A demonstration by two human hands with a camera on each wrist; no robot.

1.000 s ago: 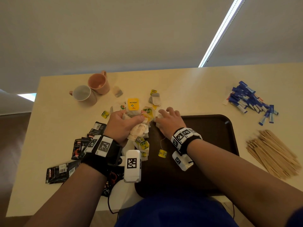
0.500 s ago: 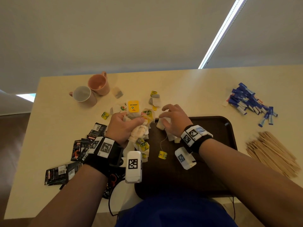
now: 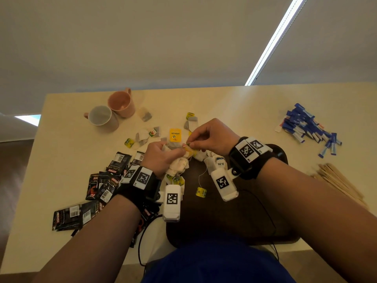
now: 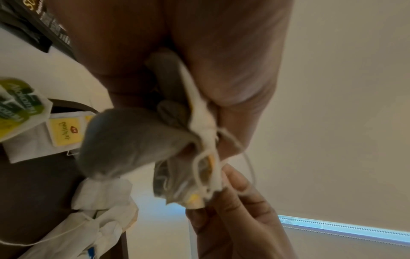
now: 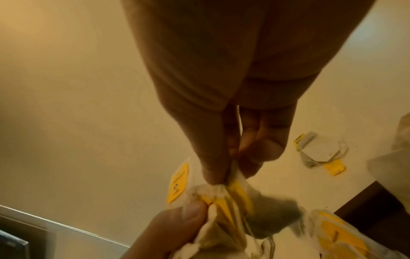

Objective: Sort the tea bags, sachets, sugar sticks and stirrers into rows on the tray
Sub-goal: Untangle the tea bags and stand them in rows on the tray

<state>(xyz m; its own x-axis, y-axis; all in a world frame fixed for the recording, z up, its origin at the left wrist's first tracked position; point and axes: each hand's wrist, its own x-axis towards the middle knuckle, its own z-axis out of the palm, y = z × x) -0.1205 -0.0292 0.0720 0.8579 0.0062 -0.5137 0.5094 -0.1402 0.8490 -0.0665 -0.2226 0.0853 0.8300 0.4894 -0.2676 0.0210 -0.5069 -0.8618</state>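
My left hand grips a bunch of white tea bags over the tray's far left corner. My right hand pinches the top of one tea bag in that bunch, thumb against fingers. The wrist views show the bunch with yellow tags and tangled strings. The dark brown tray lies in front of me with a few tea bags and a yellow tag on it. Black sachets lie left, blue sugar sticks far right, wooden stirrers right.
Two mugs, one white and one pink, stand at the far left of the beige table. Loose tea bags and a yellow-tagged bag lie scattered beyond my hands. A black cable crosses the tray.
My right hand has lifted off the tea bags on the tray and moved left to pinch a bag in the bunch. My left hand still holds the bunch.
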